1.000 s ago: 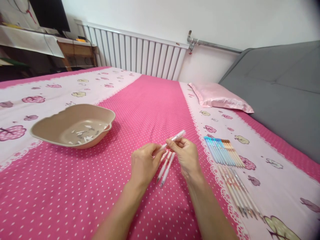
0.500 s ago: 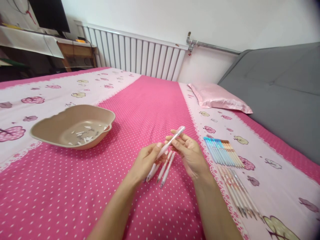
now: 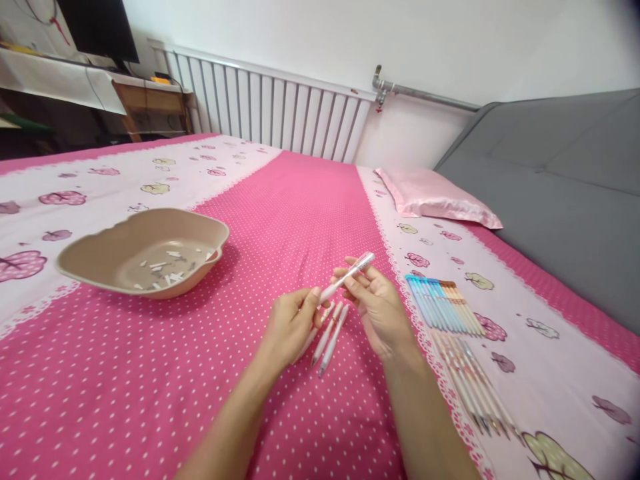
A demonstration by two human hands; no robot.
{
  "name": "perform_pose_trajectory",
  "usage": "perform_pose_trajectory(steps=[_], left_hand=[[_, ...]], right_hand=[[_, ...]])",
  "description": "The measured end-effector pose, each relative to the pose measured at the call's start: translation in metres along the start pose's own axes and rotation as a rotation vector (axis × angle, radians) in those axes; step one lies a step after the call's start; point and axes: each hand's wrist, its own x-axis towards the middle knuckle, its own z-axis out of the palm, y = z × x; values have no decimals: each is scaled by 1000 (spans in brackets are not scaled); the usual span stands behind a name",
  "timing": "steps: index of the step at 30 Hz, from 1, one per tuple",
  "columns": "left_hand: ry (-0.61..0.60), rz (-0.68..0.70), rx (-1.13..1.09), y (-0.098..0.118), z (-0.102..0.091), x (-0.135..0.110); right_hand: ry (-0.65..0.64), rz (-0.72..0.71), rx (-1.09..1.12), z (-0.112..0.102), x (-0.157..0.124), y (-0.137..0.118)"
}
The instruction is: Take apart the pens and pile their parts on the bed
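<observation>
A white and pale pink pen (image 3: 350,275) is held up at a slant between both my hands, over the bed. My left hand (image 3: 294,321) pinches its lower end between thumb and fingers. The fingers of my right hand (image 3: 377,303) are closed on its upper part, and its far end sticks out past them. Several similar pens (image 3: 332,341) lie on the pink dotted sheet just below, partly hidden by my left hand.
Blue and cream pens (image 3: 443,305) lie in a row at the right, with whitish pens (image 3: 477,387) nearer me. A beige basin (image 3: 145,257) with small white scraps stands left. Behind are a pink pillow (image 3: 440,193), grey headboard (image 3: 550,153) and radiator (image 3: 270,103).
The pen has tilted slightly flatter and its upper end has shifted a little right. My left hand has moved slightly left along it. Both hands keep hold.
</observation>
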Motion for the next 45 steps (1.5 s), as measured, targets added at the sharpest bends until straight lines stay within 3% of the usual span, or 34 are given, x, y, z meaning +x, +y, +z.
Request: perform_pose_trajectory(steps=[2,6,10,19,22,30,37,42,45], left_hand=[[78,38,55,-1,-1,0],[296,267,260,-2,-3,1],[331,317,345,-4,-3,2],[170,177,342,-5,-5,4],[205,162,325,-5,-5,3],[391,286,240,-8,-5,4],[306,179,272,-5,-9,4],[265,25,218,-5,-9,4],[259,57,194,-7,-8,3]], right_hand=[[15,-5,-5,0,0,2],[76,-15,-23,0,2,5],[98,-5,-9,2,2,6],[106,15,78,2,2,8],[105,18,79,3,2,9],[151,15,122,5,4,11],[148,25,197,6,2,9],[121,28,198,7,1,10],[145,23,200,7,3,11]])
